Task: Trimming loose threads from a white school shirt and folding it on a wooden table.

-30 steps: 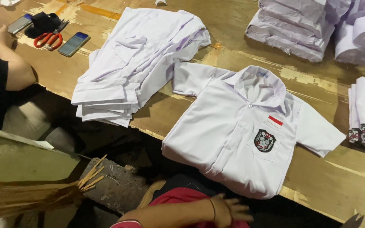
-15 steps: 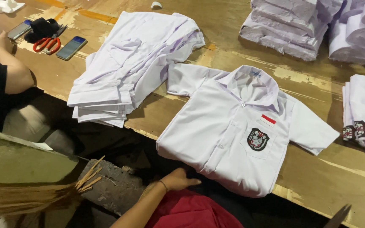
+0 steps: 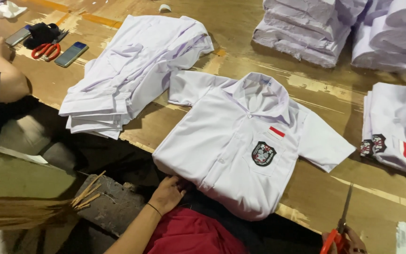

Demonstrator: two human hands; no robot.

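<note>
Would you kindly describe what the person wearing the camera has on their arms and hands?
The left hand is bare, with no glove and no sleeve showing along the forearm; a thin dark band circles the wrist. The right hand shows only at the bottom edge, also ungloved, with what may be a dark band at the wrist. A red garment covers the lap below.

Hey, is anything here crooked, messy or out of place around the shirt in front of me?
The white shirt hangs off the wooden table edge, by the left hand. The shirt stack behind is fanned unevenly.
</note>
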